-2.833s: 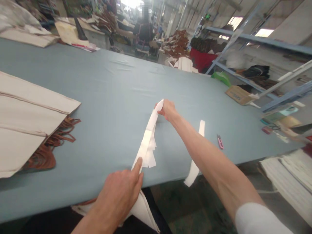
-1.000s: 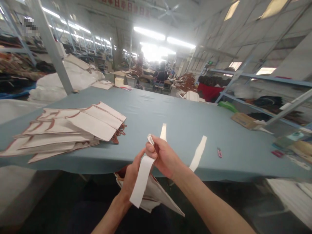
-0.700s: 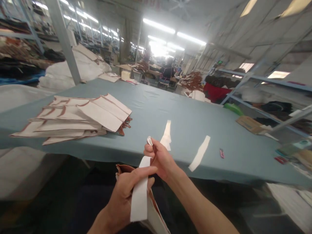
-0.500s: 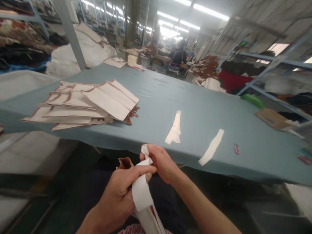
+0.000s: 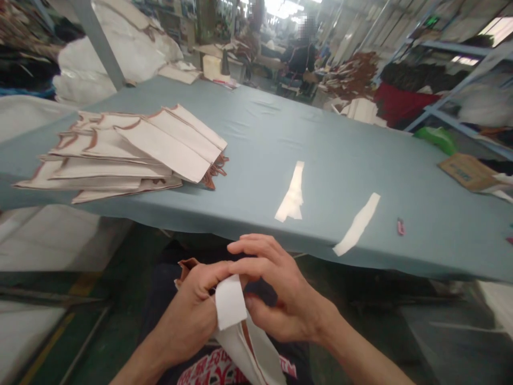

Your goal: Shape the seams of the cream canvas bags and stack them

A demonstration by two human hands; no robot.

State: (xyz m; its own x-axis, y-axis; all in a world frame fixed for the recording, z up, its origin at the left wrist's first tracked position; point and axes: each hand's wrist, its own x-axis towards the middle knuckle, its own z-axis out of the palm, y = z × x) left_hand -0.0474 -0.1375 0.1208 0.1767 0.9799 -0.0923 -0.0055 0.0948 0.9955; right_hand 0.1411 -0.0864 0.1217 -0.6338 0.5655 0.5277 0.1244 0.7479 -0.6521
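Both my hands are together over my lap, below the table's near edge. My left hand [image 5: 192, 310] is closed on a white strip [image 5: 229, 300] and on the top of a cream bag with brown trim [image 5: 256, 355] that lies on my lap. My right hand [image 5: 276, 291] curls over the strip's upper end, its fingers pinching it against the left thumb. On the blue-grey table [image 5: 336, 155] lie a small bundle of white strips [image 5: 292, 195] and a single white strip [image 5: 358, 224].
A stack of cream bags with brown handles [image 5: 128, 152] lies on the table's left. A small pink cutter [image 5: 399, 226] rests at the right. Another person [image 5: 301, 53] works far behind. Shelves [image 5: 460, 91] stand right, white sacks [image 5: 120, 53] back left.
The view has tipped down toward my lap. My hands brought the strip down from table height to the bag on my lap, and my right hand folded over its top end.
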